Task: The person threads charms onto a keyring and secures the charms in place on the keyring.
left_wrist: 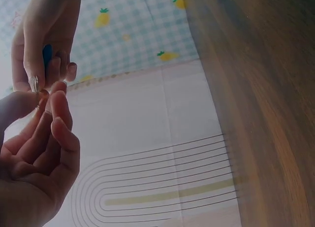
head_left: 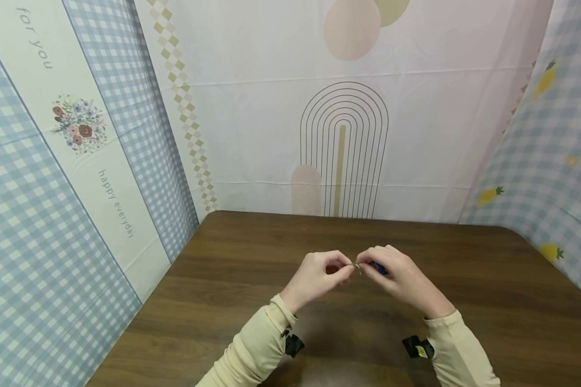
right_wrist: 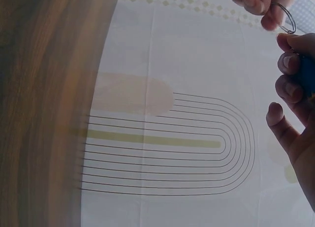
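Note:
Over the middle of the table, both hands meet fingertip to fingertip at a thin metal key ring (right_wrist: 291, 23). My left hand (head_left: 314, 275) pinches one side of the ring between thumb and forefinger. From the other side my right hand (head_left: 401, 275) comes in, thumb and forefinger close at the ring. A small blue object (head_left: 379, 267) lies within the right hand's curled fingers, and most of it is hidden. In the right wrist view the ring's wire loops stand apart a little, and the blue object (right_wrist: 306, 78) shows just below it at the palm.
Beneath the hands spreads a dark brown wooden table (head_left: 232, 242). A pale printed cloth (head_left: 252, 134) hangs behind its far edge, with checked cloths at the left (head_left: 9, 215) and right (head_left: 561, 177). Each sleeve carries a black wrist camera (head_left: 293, 344).

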### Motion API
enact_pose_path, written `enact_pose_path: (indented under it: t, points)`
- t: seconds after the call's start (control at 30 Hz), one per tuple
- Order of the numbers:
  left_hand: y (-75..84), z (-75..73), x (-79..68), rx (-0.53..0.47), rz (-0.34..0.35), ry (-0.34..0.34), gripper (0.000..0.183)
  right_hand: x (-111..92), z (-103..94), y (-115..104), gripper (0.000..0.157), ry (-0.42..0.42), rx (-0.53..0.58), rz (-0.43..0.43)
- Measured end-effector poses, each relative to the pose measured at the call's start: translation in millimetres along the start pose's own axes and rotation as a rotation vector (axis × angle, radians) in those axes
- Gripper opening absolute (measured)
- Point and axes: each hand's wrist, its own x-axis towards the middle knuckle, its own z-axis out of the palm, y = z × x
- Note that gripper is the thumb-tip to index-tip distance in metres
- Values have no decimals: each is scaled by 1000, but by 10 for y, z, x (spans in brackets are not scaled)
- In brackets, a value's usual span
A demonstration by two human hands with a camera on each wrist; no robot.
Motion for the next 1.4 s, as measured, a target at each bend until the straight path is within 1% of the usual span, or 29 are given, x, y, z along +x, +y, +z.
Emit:
enact_pose_path:
  t: [0.07,0.17,0.27,0.37,0.43,0.53,0.57,0.63,0.7,0.8,0.87,0.9,0.97,1.03,1.1,1.17,1.27,1.33,1.4]
  points:
    - [3,-2,-8,10,15,-5,12,0,2,-9,28,-7,0,5]
    - [6,-8,-20,38,45,5,15,3,6,-19,26,-15,1,2]
    - [5,-14,-32,91,87,53,15,8,11,-30,21,-9,-6,-7]
    - [9,-17,-44,133,103,94,15,11,17,-46,22,10,-11,-21]
    - [14,-18,-50,137,92,88,14,12,19,-58,27,25,-9,-27]
    - [11,-11,-53,139,72,46,10,13,27,-67,30,36,2,-37]
    - [7,-8,-53,141,69,34,9,13,31,-70,29,34,4,-38]
    - [-3,-3,-52,146,75,20,8,11,39,-69,19,32,6,-40]
    - [-11,-2,-53,151,94,22,8,9,45,-67,8,30,3,-41]
    - [-13,-4,-61,165,120,37,8,2,44,-65,4,30,-5,-41]
    - [-14,-4,-67,185,133,61,10,-2,39,-68,9,32,-18,-42]
    - [-13,-4,-70,200,136,78,10,-4,37,-70,9,31,-24,-42]
    - [-16,-13,-82,220,136,114,12,-2,41,-88,15,27,-41,-40]
    - [-18,-19,-92,226,124,140,12,-1,48,-107,17,19,-56,-34]
    - [-15,-25,-102,219,97,147,12,-3,59,-129,20,7,-66,-19]
    - [-13,-34,-114,196,71,126,10,-7,70,-148,24,-3,-75,-5]
    - [-9,-51,-135,159,56,61,6,-14,89,-168,26,-13,-76,1]
    - [-7,-62,-149,150,74,16,10,-15,100,-180,27,-13,-71,-9]
    - [-2,-72,-162,157,105,-8,12,-13,106,-196,28,-7,-65,-23]
